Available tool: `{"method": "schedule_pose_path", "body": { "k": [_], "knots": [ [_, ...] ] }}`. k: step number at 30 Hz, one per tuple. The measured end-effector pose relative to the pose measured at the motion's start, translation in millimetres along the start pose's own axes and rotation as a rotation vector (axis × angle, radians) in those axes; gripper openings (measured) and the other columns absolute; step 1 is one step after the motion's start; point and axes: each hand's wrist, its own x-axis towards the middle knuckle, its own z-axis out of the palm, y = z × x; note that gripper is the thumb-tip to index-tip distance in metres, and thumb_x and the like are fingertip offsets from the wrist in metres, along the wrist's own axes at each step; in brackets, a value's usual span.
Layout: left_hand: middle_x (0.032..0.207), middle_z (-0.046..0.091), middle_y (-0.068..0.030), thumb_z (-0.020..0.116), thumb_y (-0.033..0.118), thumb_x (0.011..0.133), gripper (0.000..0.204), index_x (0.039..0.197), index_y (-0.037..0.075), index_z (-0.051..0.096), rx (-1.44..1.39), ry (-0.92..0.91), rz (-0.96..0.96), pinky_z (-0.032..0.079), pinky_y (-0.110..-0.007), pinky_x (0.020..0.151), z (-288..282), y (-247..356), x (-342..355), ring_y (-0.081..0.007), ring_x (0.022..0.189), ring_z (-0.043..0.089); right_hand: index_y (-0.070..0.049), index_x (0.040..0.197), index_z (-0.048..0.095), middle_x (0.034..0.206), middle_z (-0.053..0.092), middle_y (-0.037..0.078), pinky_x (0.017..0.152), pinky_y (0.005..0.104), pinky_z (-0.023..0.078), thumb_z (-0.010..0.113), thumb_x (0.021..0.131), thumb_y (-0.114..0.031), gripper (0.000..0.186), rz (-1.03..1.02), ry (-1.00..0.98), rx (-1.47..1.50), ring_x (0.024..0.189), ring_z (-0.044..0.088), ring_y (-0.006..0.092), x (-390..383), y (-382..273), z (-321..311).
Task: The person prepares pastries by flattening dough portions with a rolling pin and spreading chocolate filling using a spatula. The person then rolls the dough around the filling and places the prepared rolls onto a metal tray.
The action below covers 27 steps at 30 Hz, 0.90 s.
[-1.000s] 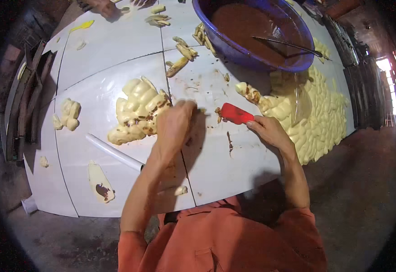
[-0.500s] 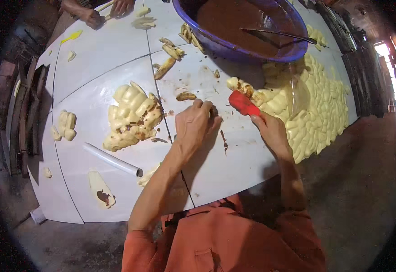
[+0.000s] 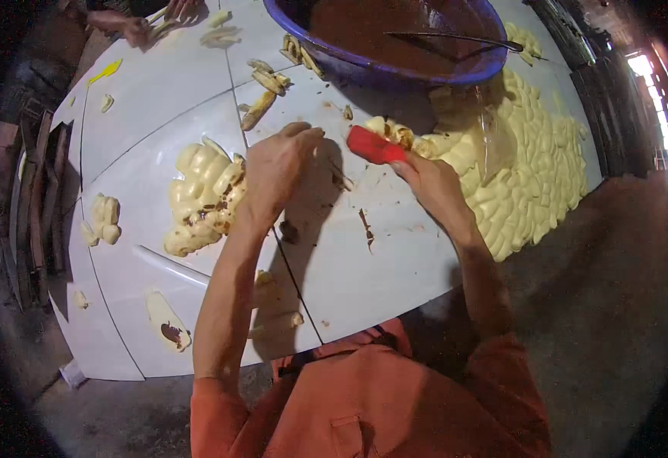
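My right hand [image 3: 431, 183] grips a red, flat-ended tool [image 3: 372, 145], whose broad end points left over the white table. Its tip lies near a few yellow lumps with brown stains [image 3: 399, 136]. My left hand [image 3: 280, 164] hovers above the table, fingers bent and drawn together; what they hold, if anything, is hidden. Beside it is a glossy, pale yellow lumpy mound [image 3: 205, 195] spotted with brown. To the right spreads a wide sheet of similar pale yellow lumps [image 3: 536, 168], with clear plastic [image 3: 494, 145] over part of it.
A blue-purple tub [image 3: 349, 72] of brown mixture stands at the far side, a dark stick [image 3: 456, 38] across it. Brownish, banana-like pieces [image 3: 257, 111] lie left of it. A white tube [image 3: 169, 263] runs under my left forearm. Another person's hands [image 3: 139, 30] work at the far left.
My left hand has moved left and lifted toward the yellow mound. My right hand and the red tool have shifted left and slightly away from me. The view has shifted a little.
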Motion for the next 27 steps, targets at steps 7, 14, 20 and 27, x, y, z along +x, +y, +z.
{"method": "schedule_pose_path", "body": {
  "k": [7, 14, 20, 27],
  "knots": [
    [0.112, 0.075, -0.006, 0.072, 0.006, 0.084, 0.028, 0.11, 0.015, 0.077, -0.025, -0.119, -0.109, 0.059, -0.039, 0.076, -45, 5, -68, -0.0284, 0.091, 0.074, -0.005, 0.098, 0.071, 0.08, 0.068, 0.023, 0.071, 0.0497, 0.05, 0.064, 0.1, -0.039, 0.035, -0.24, -0.214, 0.052, 0.078, 0.067, 0.0425, -35, 6, -7],
    [0.109, 0.073, -0.0058, 0.075, 0.015, 0.081, 0.032, 0.113, 0.013, 0.075, 0.025, -0.355, -0.092, 0.059, -0.04, 0.077, -55, 1, -111, -0.0289, 0.091, 0.073, -0.004, 0.095, 0.072, 0.082, 0.068, 0.022, 0.072, 0.048, 0.05, 0.061, 0.1, -0.044, 0.042, -0.159, -0.038, 0.072, 0.08, 0.067, 0.0416, -11, -6, -4],
    [0.106, 0.076, -0.004, 0.07, 0.012, 0.081, 0.032, 0.112, 0.02, 0.078, 0.023, -0.364, -0.042, 0.061, -0.04, 0.075, -38, -7, -103, -0.0271, 0.085, 0.075, -0.004, 0.095, 0.073, 0.078, 0.067, 0.022, 0.067, 0.0453, 0.049, 0.067, 0.098, -0.042, 0.039, -0.23, -0.355, 0.063, 0.072, 0.065, 0.0402, -55, 9, -13],
    [0.103, 0.075, -0.0059, 0.069, 0.017, 0.09, 0.022, 0.111, 0.019, 0.077, 0.187, -0.091, -0.04, 0.06, -0.04, 0.074, -1, -23, -31, -0.0299, 0.087, 0.075, -0.003, 0.093, 0.069, 0.077, 0.068, 0.023, 0.066, 0.0513, 0.052, 0.06, 0.101, -0.047, 0.045, -0.029, 0.136, 0.03, 0.073, 0.069, 0.042, -21, 23, 9]
  ]
}}
